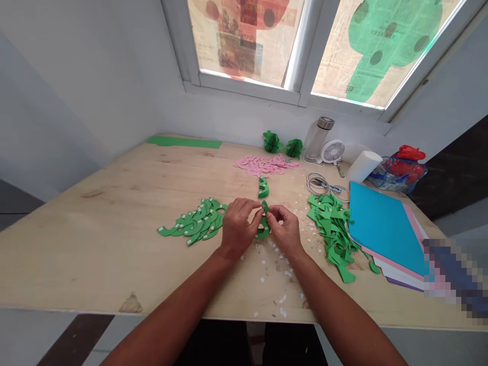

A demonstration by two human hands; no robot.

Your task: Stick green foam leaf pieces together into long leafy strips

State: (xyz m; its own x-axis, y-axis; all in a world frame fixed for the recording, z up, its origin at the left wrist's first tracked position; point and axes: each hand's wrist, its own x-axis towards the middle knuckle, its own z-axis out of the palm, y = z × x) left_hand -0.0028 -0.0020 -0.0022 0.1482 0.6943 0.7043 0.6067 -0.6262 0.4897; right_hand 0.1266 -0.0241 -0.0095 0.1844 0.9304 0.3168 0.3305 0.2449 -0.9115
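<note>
Pinched between the fingertips of both hands is a small curved green foam or paper piece [265,206]. My left hand [240,223] grips it from one side, fingers curled, and my right hand [285,231] meets it from the other. Just beneath the fingers, another curved green cutout [262,234] lies partly hidden. Beyond the hands is a small stack of curved green pieces [263,188] with white squares on it. Beside my left hand spreads a pile of curved green pieces [198,223], many bearing small white squares.
Green scraps [333,234] lie to the right, near scissors [335,188] and blue sheets [387,229]. Pink cutouts [263,165], green paper shapes [272,142], a bottle [319,140], a fan [332,151] and a white roll [364,166] are farther back. White bits litter the table [95,239].
</note>
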